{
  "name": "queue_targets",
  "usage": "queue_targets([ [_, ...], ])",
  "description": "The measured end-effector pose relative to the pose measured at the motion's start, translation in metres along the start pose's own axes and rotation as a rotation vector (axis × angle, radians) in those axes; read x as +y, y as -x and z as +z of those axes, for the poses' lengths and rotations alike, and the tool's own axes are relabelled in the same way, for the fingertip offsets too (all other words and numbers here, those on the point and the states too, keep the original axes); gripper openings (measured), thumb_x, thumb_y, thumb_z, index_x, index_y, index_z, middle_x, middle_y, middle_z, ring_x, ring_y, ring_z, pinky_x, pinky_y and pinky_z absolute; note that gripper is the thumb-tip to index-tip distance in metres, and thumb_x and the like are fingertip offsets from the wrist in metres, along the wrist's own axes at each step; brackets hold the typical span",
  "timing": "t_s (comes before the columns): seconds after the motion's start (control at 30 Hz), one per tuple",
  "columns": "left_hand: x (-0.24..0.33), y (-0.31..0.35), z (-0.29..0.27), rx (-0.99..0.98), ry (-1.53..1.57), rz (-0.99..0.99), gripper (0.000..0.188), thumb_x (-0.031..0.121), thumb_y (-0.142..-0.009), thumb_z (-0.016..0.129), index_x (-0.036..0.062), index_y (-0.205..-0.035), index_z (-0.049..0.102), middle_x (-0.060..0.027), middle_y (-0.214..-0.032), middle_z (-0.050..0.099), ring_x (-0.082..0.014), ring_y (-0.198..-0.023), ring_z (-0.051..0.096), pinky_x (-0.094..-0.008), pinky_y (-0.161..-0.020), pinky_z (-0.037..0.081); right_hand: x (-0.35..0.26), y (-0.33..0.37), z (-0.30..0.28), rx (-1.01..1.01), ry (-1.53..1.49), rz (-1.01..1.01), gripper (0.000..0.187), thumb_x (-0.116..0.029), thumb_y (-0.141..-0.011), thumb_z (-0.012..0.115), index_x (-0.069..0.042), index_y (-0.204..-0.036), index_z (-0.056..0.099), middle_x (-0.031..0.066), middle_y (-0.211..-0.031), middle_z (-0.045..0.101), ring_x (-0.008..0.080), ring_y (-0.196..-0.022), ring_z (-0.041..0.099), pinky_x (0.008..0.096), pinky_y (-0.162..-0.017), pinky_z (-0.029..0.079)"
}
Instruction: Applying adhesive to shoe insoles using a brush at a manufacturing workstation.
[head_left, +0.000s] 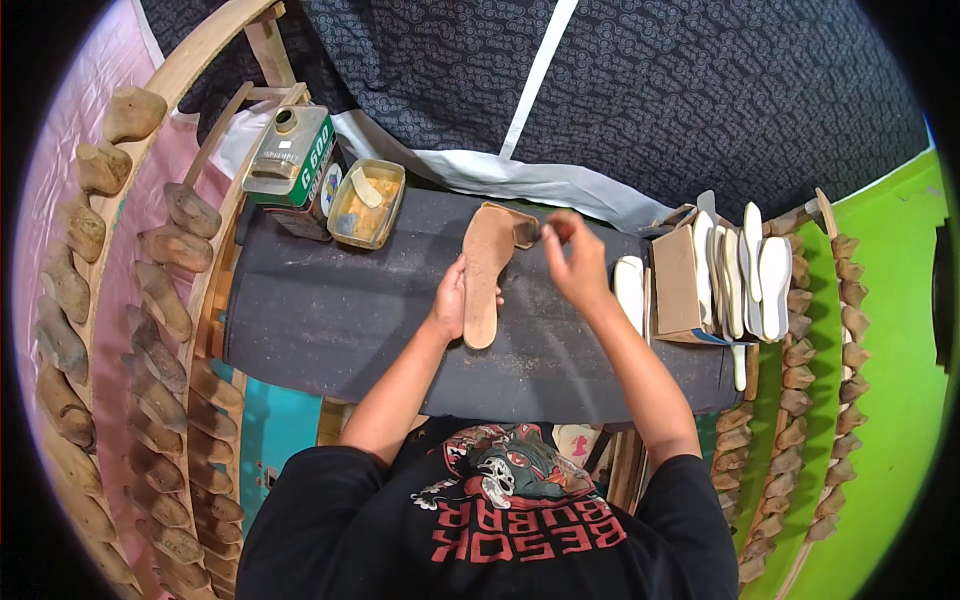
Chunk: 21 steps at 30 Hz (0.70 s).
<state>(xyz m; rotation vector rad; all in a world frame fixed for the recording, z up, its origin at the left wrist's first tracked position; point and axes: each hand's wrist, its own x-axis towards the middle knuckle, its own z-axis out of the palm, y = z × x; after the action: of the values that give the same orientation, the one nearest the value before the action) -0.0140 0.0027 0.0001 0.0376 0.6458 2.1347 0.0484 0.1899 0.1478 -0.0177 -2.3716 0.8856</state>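
A brown insole-shaped piece [484, 290] is held above the dark tabletop, its narrow rounded end toward me. My left hand [455, 300] grips it from the left and below, with fingertips showing past its right edge. At its far end a thin flap of the same colour bends out to the right, ending in a dark patch [527, 234]. My right hand [578, 262] is raised just right of that patch, thumb and fingers bent together. Something dark shows at its fingertips, too small and blurred to name.
The dark tabletop [330, 330] carries a rectangular metal can [290, 165] and a shallow yellowish tub [370, 235] at the far left. A cardboard box [675, 285] of white soles stands at the right. Racks of wooden shoe lasts [165, 300] flank both sides.
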Motion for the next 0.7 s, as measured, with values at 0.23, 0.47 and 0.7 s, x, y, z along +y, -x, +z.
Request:
queue_targets([
  [0.23, 0.016, 0.020, -0.014, 0.008, 0.066, 0.018, 0.057, 0.058, -0.105, 0.040, 0.0116, -0.131, 0.061, -0.0077, -0.102, 0.067, -0.0219, -0.084, 0.064, -0.0406, -0.075, 0.056, 0.071, -0.012, 0.028, -0.088, 0.007, 0.210, 0.020, -0.014, -0.097, 0.069, 0.001, -0.110, 0.066, 0.0193, -0.094, 0.074, 0.0310, -0.081, 0.073, 0.0385, -0.074, 0.056],
  [0.47, 0.025, 0.026, -0.014, -0.047, 0.090, 0.037, 0.061, 0.060, -0.104, 0.036, 0.0100, -0.131, 0.060, -0.0088, -0.102, 0.067, -0.0227, -0.085, 0.065, -0.0410, -0.076, 0.057, 0.093, -0.009, 0.040, -0.192, 0.062, 0.258, 0.021, -0.018, -0.099, 0.066, 0.002, -0.106, 0.068, 0.0202, -0.094, 0.075, 0.0356, -0.082, 0.073, 0.0422, -0.074, 0.055],
  [0.7, 0.023, 0.015, -0.018, 0.008, 0.027, 0.086, 0.057, 0.052, -0.105, 0.035, 0.0080, -0.132, 0.059, -0.0121, -0.101, 0.069, -0.0244, -0.090, 0.068, -0.0429, -0.079, 0.058, 0.036, -0.027, 0.013, -0.012, -0.116, 0.179, 0.025, -0.016, -0.101, 0.063, 0.000, -0.120, 0.065, 0.0162, -0.095, 0.073, 0.0227, -0.084, 0.071, 0.0365, -0.080, 0.055],
])
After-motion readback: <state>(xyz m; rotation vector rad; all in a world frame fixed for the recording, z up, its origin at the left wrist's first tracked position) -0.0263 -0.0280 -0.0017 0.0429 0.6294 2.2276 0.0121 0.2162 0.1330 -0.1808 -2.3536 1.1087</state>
